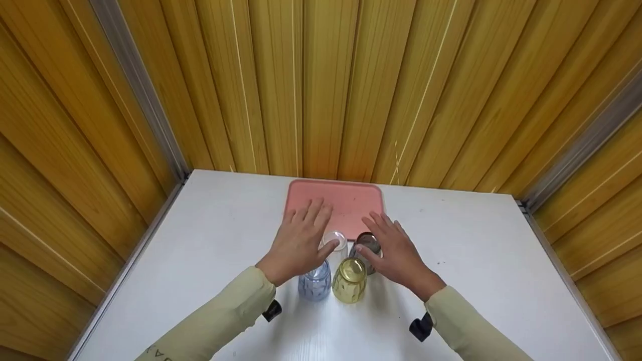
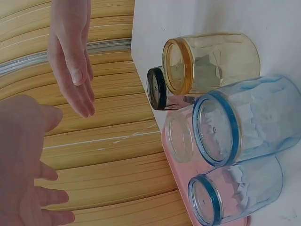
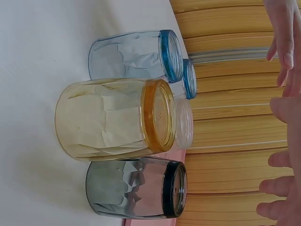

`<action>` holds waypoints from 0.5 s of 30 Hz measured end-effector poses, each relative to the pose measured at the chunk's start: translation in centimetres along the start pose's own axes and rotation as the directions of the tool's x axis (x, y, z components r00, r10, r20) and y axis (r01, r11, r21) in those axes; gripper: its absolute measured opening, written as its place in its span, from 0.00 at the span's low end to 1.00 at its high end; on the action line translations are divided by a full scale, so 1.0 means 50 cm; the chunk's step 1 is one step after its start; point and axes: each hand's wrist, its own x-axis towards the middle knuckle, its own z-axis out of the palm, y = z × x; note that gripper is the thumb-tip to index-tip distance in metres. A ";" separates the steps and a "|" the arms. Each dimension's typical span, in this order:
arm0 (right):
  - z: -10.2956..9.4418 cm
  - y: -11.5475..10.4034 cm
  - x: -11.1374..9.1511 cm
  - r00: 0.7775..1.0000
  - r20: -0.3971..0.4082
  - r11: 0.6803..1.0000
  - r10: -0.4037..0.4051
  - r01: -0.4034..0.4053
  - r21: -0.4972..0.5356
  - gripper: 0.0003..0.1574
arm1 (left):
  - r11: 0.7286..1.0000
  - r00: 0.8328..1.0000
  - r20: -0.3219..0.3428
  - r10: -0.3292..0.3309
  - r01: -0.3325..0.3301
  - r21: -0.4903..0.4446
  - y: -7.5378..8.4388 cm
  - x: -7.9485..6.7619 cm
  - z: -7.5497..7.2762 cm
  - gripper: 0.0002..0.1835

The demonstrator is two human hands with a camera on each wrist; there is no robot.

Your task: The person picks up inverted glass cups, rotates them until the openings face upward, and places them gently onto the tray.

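Note:
Several tinted drinking glasses stand bunched together on the white table, thick bases upward. The yellow glass [image 1: 350, 281] is nearest the body, with the blue glass [image 1: 314, 283] at its left. Behind them are the clear glass [image 1: 336, 243] and the dark grey glass [image 1: 368, 245]. A second blue glass [image 2: 230, 193] shows in the left wrist view but is hidden by the left hand in the head view. My left hand [image 1: 299, 245] hovers over the left of the group, fingers straight. My right hand [image 1: 398, 253] spreads likewise beside the dark grey glass. Neither grips anything.
A pink tray [image 1: 346, 200] lies behind the glasses, close to the wood-panelled wall [image 1: 326, 90]. Similar panels flank the white table [image 1: 225, 215] on both sides. A black wrist device [image 1: 421, 327] sits on the right sleeve.

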 end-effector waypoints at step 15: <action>0.022 -0.007 -0.012 0.999 0.031 0.998 0.015 -0.017 0.061 0.37 | 0.999 0.999 0.038 0.022 -0.020 -0.038 -0.003 -0.013 0.007 0.32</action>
